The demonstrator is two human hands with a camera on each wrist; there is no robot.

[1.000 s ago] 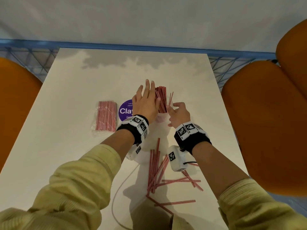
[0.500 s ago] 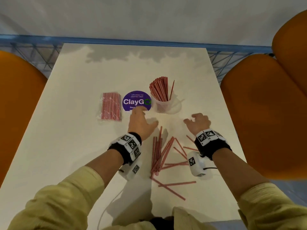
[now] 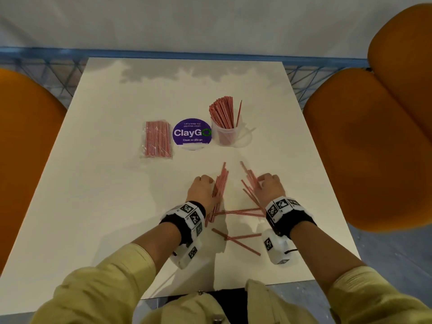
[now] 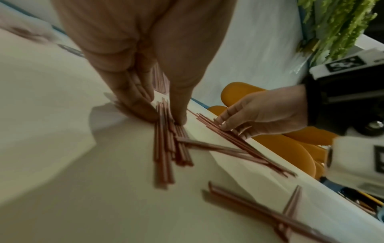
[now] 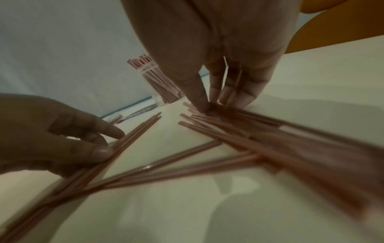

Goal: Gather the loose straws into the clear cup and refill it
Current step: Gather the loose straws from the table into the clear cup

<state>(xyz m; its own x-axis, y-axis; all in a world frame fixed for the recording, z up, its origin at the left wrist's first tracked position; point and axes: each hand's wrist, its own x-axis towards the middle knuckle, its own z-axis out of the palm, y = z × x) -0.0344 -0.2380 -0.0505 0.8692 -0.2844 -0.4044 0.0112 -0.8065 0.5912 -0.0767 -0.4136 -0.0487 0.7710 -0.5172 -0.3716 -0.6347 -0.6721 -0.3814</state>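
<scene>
A clear cup (image 3: 226, 136) packed with red straws stands upright at mid-table. Loose red straws (image 3: 238, 212) lie scattered nearer me. My left hand (image 3: 208, 186) is down on the table, thumb and fingers (image 4: 137, 100) pinching a left bundle of straws (image 4: 164, 139). My right hand (image 3: 262, 183) pinches the far ends of a right bundle (image 3: 250, 180), thumb and fingertips (image 5: 230, 92) closed together on them. In the right wrist view the cup (image 5: 160, 85) shows beyond the fingers. A few straws (image 3: 236, 238) lie crossed between my wrists.
A sealed packet of red straws (image 3: 157, 139) lies left of a round purple ClayGo sticker (image 3: 192, 132). Orange chairs (image 3: 364, 146) flank the white table (image 3: 105, 195) on both sides. A blue rail runs behind the far edge.
Both hands left the cup, drew back toward me and dropped onto the loose straws. The straws are now drawn into two angled bundles, one in each hand.
</scene>
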